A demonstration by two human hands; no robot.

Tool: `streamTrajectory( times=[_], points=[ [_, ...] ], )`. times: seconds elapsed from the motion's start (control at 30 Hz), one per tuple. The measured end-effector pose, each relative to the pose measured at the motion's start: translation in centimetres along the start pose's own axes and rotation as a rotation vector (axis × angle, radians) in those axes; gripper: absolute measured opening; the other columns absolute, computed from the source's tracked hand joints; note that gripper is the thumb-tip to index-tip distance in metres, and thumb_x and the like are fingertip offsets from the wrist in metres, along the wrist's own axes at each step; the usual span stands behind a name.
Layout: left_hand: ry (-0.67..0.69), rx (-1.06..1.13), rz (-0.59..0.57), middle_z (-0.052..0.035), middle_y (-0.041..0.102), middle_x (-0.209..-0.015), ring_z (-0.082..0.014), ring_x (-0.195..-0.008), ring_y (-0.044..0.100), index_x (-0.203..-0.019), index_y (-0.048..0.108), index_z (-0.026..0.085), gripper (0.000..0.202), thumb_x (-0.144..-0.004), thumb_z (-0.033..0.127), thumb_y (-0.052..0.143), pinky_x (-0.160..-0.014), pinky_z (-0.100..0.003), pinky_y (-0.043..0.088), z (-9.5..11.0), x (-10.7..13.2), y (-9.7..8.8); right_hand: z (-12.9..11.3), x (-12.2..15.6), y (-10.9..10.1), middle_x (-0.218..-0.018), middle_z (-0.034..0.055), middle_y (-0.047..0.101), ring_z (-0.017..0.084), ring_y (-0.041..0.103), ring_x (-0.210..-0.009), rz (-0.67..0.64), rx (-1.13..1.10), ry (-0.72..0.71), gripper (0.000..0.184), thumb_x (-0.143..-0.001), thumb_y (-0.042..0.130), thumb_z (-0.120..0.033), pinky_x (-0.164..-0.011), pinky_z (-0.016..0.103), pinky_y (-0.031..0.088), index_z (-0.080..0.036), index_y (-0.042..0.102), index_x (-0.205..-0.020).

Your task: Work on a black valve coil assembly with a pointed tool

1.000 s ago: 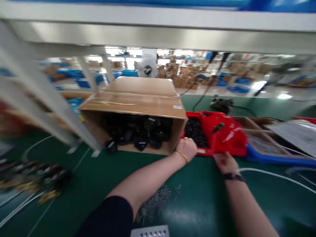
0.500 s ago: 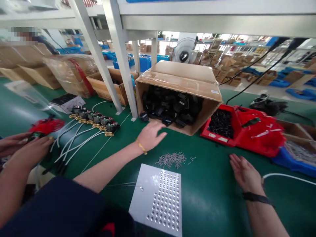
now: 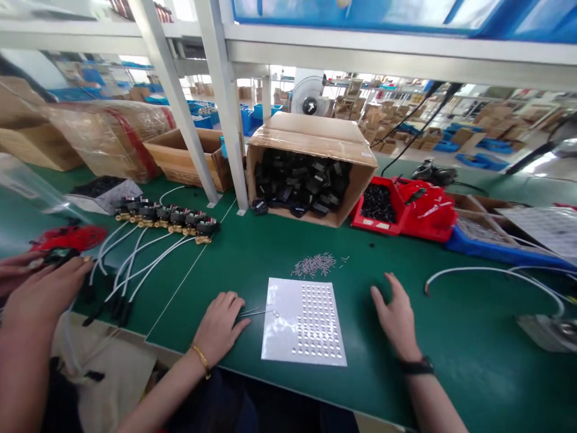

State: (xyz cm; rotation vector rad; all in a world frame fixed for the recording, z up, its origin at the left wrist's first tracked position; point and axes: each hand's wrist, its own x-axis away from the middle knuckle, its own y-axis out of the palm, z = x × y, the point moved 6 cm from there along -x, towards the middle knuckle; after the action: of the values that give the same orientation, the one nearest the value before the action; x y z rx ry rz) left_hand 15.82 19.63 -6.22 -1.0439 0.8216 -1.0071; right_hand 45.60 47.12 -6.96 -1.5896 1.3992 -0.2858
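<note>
My left hand [image 3: 220, 328] rests low over the green table, thumb and fingers apart, at the left end of two thin metal prongs [image 3: 256, 312] that look like tweezers. Their tips lie on a white plate [image 3: 279, 341] with rows of round dimples on its right part. Behind the plate is a loose pile of small metal pins or screws [image 3: 315, 264]. Right of the plate, my right hand [image 3: 396, 316] is open above the table, thumb and fingers spread and nothing in it.
A tipped cardboard box [image 3: 315, 129] holds black parts. A red bin [image 3: 376, 226] of small black pieces stands right of it. Brass-fitted assemblies [image 3: 166, 218] with white tubes lie left. A co-worker's hands [image 3: 45, 288] handle a red item at far left. A white tube [image 3: 487, 269] curves at right.
My left hand has come back from before the cardboard box to the prongs' left end. My right hand has moved in toward the plate. The view has shifted right.
</note>
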Motion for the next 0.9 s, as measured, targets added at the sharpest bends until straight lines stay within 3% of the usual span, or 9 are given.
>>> streamTrajectory(
  times=[0.13, 0.23, 0.4, 0.53, 0.6, 0.67, 0.73, 0.8, 0.9],
  points=[
    [0.078, 0.022, -0.061, -0.0034, 0.056, -0.084, -0.0206, -0.081, 0.052, -0.08, 0.055, 0.019, 0.009, -0.085, 0.017, 0.049, -0.075, -0.034, 0.043, 0.0, -1.3, 0.3, 1.9, -6.3, 1.1, -0.135, 0.0226, 0.038, 0.028, 0.025, -0.132, 0.049, 0.141, -0.01, 0.055, -0.086, 0.038, -0.034, -0.105, 0.048, 0.028, -0.004, 0.036, -0.132],
    [0.033, 0.094, -0.057, -0.0028, 0.056, -0.082, -0.0199, -0.079, 0.053, -0.078, 0.053, 0.019, 0.012, -0.087, 0.016, 0.045, -0.072, -0.033, 0.043, -1.0, -0.9, 0.5, 1.7, -9.5, 3.0, -0.137, 0.02, 0.037, 0.027, 0.03, -0.13, 0.002, 0.16, -0.038, 0.049, -0.085, 0.036, -0.026, -0.103, 0.045, 0.033, -0.008, 0.04, -0.131],
    [-0.105, 0.16, 0.049, -0.0023, 0.055, -0.08, -0.0195, -0.078, 0.054, -0.079, 0.049, 0.02, 0.014, -0.09, 0.023, 0.04, -0.072, -0.032, 0.043, -3.4, -0.3, -0.2, 0.2, -12.6, 6.1, -0.13, 0.022, 0.044, 0.029, 0.043, -0.12, -0.091, 0.142, -0.072, 0.044, -0.083, 0.035, -0.017, -0.099, 0.047, 0.035, -0.005, 0.048, -0.123],
    [-0.178, 0.1, 0.103, -0.0038, 0.055, -0.08, -0.021, -0.079, 0.053, -0.078, 0.049, 0.019, 0.013, -0.088, 0.022, 0.041, -0.073, -0.033, 0.043, -4.6, -1.7, -0.5, -2.0, -13.0, 6.0, -0.125, 0.0275, 0.045, 0.034, 0.037, -0.121, -0.071, 0.121, -0.058, 0.042, -0.084, 0.034, -0.016, -0.101, 0.057, 0.024, 0.001, 0.047, -0.119],
    [-0.173, 0.083, 0.11, -0.0042, 0.055, -0.079, -0.0213, -0.078, 0.052, -0.077, 0.049, 0.019, 0.012, -0.087, 0.02, 0.043, -0.071, -0.033, 0.043, -4.6, -2.9, -0.3, -4.4, -10.9, 5.3, -0.123, 0.026, 0.046, 0.034, 0.036, -0.12, -0.042, 0.098, -0.068, 0.04, -0.087, 0.032, -0.019, -0.1, 0.058, 0.024, -0.001, 0.047, -0.12],
    [-0.146, 0.089, 0.109, -0.0042, 0.054, -0.077, -0.0215, -0.076, 0.051, -0.076, 0.05, 0.019, 0.011, -0.086, 0.019, 0.046, -0.07, -0.033, 0.043, -4.2, -4.3, 0.0, -8.0, -7.0, 4.7, -0.114, 0.019, 0.054, 0.029, 0.046, -0.111, -0.079, 0.05, -0.128, 0.033, -0.09, 0.033, -0.023, -0.097, 0.051, 0.034, -0.01, 0.053, -0.113],
    [-0.11, 0.103, 0.111, -0.005, 0.054, -0.079, -0.0223, -0.078, 0.051, -0.076, 0.05, 0.019, 0.009, -0.085, 0.018, 0.048, -0.071, -0.035, 0.044, -3.4, -5.7, 0.2, -12.6, -1.6, 5.0, -0.096, 0.0073, 0.063, 0.02, 0.057, -0.092, -0.252, -0.037, -0.269, 0.02, -0.088, 0.043, -0.024, -0.086, 0.034, 0.047, -0.019, 0.061, -0.095],
    [-0.068, 0.114, 0.13, -0.007, 0.054, -0.085, -0.0241, -0.084, 0.049, -0.081, 0.051, 0.018, 0.004, -0.084, 0.019, 0.049, -0.077, -0.038, 0.043, -2.3, -6.8, 0.1, -17.6, 4.3, 5.9, -0.1, 0.0061, 0.062, 0.017, 0.057, -0.094, -0.536, -0.182, -0.517, 0.023, -0.087, 0.043, -0.012, -0.085, 0.03, 0.048, -0.019, 0.06, -0.1],
    [0.006, 0.133, 0.166, -0.009, 0.053, -0.098, -0.0256, -0.094, 0.047, -0.092, 0.052, 0.017, 0.009, -0.085, 0.021, 0.049, -0.085, -0.041, 0.041, -0.3, -7.7, -0.3, -21.8, 9.7, 6.8, -0.112, 0.0107, 0.059, 0.02, 0.055, -0.098, -0.625, -0.022, -0.728, 0.034, -0.081, 0.047, 0.0, -0.082, 0.033, 0.051, -0.015, 0.056, -0.11]
  ],
)
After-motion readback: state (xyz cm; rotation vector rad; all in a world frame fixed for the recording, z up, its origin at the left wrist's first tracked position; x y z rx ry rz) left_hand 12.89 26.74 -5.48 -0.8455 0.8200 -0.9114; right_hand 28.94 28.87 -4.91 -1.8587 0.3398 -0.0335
